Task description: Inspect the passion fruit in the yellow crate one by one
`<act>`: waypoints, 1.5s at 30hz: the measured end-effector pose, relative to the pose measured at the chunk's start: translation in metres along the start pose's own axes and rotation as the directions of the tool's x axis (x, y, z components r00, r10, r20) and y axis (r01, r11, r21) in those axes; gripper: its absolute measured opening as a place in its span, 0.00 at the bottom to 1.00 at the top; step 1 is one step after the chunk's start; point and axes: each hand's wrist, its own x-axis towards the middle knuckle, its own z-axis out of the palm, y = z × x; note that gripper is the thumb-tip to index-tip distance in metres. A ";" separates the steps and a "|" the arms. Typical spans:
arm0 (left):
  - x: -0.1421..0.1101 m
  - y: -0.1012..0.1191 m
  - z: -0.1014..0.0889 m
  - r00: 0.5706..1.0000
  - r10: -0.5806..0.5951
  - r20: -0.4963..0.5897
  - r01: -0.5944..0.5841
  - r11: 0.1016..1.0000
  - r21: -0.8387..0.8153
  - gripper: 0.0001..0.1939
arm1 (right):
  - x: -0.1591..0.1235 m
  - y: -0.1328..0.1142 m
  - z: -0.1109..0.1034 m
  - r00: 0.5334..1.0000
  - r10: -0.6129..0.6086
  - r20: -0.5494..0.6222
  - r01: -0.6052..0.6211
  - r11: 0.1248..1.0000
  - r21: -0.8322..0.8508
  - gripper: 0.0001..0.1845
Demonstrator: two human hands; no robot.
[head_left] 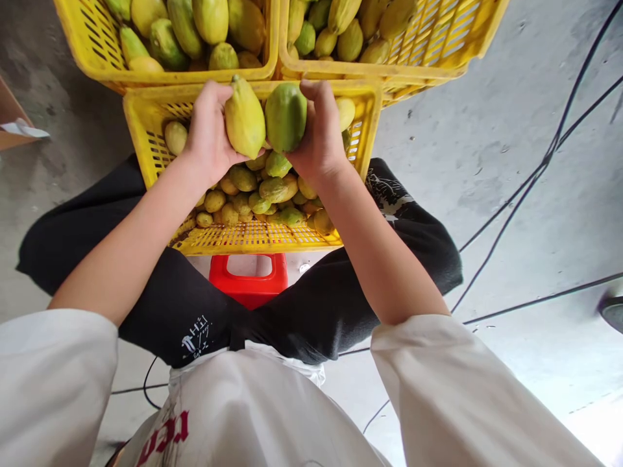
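Note:
My left hand (209,133) is closed around a yellow papaya (244,118), its narrow stem end pointing up. A greener papaya (286,118) with a dark shaded side sits in my right hand (318,133), thumb at its upper edge. Both fruits are held side by side over the near yellow crate (253,243), with a narrow gap between them. Down in that crate lie many smaller-looking papayas (272,189), green to yellow. My forearms and hands hide parts of the crate's sides and contents.
Two more yellow crates of papayas, a left one (170,76) and a right one (438,58), stand beyond the near crate. A red stool (250,288) is between my legs. Black cables (540,165) cross the floor at right; a cardboard box (12,120) is at left.

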 end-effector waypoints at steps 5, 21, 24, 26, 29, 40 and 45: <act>0.003 0.004 0.000 0.999 -0.040 0.004 0.040 0.999 0.031 0.27 | 0.016 0.002 -0.011 1.000 0.014 -0.017 -0.014 1.000 0.001 0.22; 0.003 -0.012 -0.004 0.998 0.030 0.049 -0.030 1.000 0.008 0.11 | -0.009 0.014 -0.007 0.988 -0.147 0.055 0.137 0.979 0.148 0.29; -0.002 -0.008 0.000 0.999 0.018 0.032 -0.017 0.999 -0.040 0.04 | -0.009 0.016 -0.007 0.987 -0.157 0.035 0.150 0.979 0.139 0.28; -0.002 -0.005 0.001 1.000 0.016 0.022 -0.014 0.998 -0.063 0.07 | -0.008 0.015 -0.007 0.991 -0.135 -0.004 0.134 0.980 0.146 0.26; 0.002 -0.006 0.000 1.000 -0.001 0.018 0.001 0.999 -0.044 0.09 | -0.005 0.012 -0.007 0.999 -0.039 -0.037 0.045 0.984 0.171 0.13; 0.008 -0.010 -0.015 0.997 0.049 0.061 -0.051 0.998 0.027 0.25 | -0.003 0.007 -0.005 0.999 0.037 -0.014 -0.035 0.992 0.117 0.15; 0.007 -0.011 -0.011 0.995 0.072 0.065 -0.076 0.996 0.051 0.18 | 0.001 0.016 -0.006 0.998 -0.054 0.034 0.052 0.997 0.053 0.26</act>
